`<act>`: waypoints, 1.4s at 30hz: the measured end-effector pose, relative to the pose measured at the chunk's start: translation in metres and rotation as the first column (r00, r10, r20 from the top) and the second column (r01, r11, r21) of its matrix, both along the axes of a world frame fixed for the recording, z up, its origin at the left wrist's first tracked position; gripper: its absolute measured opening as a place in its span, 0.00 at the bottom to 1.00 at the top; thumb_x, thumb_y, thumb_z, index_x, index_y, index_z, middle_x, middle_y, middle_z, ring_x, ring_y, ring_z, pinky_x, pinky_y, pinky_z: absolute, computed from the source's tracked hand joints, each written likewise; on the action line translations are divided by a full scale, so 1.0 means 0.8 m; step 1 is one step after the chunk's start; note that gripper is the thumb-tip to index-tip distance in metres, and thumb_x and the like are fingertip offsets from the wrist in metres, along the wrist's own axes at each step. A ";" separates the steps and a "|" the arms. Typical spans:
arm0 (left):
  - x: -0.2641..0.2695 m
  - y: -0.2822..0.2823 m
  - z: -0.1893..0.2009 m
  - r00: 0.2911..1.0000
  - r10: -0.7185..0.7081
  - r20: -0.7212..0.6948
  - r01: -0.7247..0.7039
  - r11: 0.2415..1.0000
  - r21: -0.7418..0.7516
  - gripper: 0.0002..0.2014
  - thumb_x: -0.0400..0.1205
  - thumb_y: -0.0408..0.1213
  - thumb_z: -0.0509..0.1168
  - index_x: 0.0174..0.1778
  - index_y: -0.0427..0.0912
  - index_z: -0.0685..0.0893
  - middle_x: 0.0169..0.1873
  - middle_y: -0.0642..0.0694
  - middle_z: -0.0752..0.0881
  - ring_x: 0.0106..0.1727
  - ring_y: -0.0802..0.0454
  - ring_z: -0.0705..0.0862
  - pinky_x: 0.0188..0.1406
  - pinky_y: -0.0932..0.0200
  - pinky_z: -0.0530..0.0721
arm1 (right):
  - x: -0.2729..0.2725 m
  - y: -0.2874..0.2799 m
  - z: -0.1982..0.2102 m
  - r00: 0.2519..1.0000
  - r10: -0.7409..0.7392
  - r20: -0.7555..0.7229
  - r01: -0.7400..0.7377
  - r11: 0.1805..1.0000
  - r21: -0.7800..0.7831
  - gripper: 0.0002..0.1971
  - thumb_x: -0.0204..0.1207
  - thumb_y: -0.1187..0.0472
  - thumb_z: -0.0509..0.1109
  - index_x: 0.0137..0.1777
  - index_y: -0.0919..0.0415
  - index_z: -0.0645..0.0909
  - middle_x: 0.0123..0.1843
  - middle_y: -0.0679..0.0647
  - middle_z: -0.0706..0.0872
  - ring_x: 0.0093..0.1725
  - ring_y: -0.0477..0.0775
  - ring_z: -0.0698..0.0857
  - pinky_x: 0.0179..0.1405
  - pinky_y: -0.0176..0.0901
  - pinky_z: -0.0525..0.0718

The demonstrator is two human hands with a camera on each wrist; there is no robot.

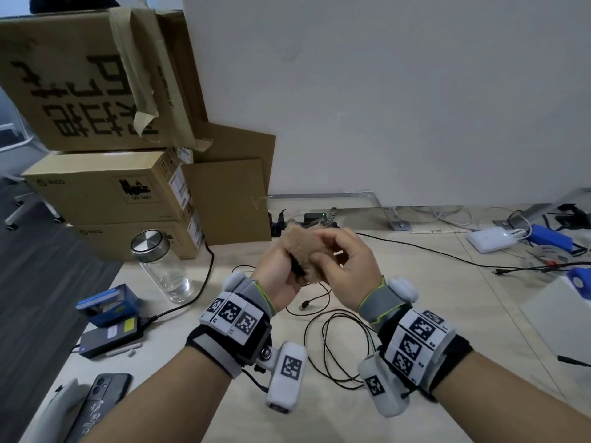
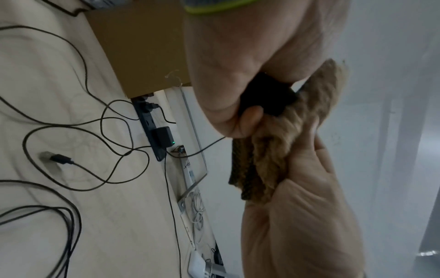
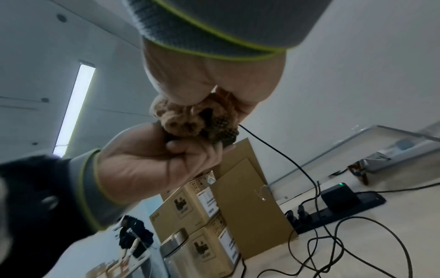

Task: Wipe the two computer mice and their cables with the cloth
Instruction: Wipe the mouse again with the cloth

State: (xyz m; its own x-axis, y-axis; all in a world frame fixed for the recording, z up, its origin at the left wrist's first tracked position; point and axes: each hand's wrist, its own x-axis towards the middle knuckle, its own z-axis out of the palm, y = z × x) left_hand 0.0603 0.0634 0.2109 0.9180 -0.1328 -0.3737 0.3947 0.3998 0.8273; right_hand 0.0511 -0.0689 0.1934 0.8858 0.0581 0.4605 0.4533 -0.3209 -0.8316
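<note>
Both hands are raised above the table. My left hand [image 1: 281, 273] grips a small black mouse [image 1: 295, 265], seen more plainly in the left wrist view as the mouse [image 2: 266, 97] under the left hand [image 2: 238, 56]. A tan fuzzy cloth [image 1: 303, 247] with a dark dotted backing is wrapped over the mouse. My right hand [image 1: 345, 260] clutches the cloth [image 2: 281, 143] against it. In the right wrist view the right hand [image 3: 214, 79] bunches the cloth [image 3: 178, 116] above the left hand [image 3: 154, 165], and a thin black cable [image 3: 285, 159] drops from the mouse. Loops of black cable [image 1: 326, 340] lie below on the table. No second mouse shows.
Stacked cardboard boxes [image 1: 105, 193] stand at the left back, with a glass jar [image 1: 163, 266] in front. A blue box [image 1: 105, 305], power brick [image 1: 112, 338] and phone [image 1: 108, 391] lie near the left edge. A power strip [image 3: 338, 208] runs along the wall; a white hub [image 1: 489, 239] sits right.
</note>
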 end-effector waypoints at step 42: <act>-0.009 0.015 -0.019 0.994 -0.105 -0.007 0.105 0.994 0.019 0.23 0.84 0.51 0.49 0.47 0.37 0.82 0.33 0.36 0.80 0.27 0.47 0.75 0.23 0.59 0.69 | 0.026 0.000 0.008 0.982 -0.170 -0.080 0.156 0.976 -0.154 0.07 0.74 0.54 0.69 0.43 0.57 0.79 0.40 0.54 0.85 0.39 0.55 0.81 0.41 0.46 0.80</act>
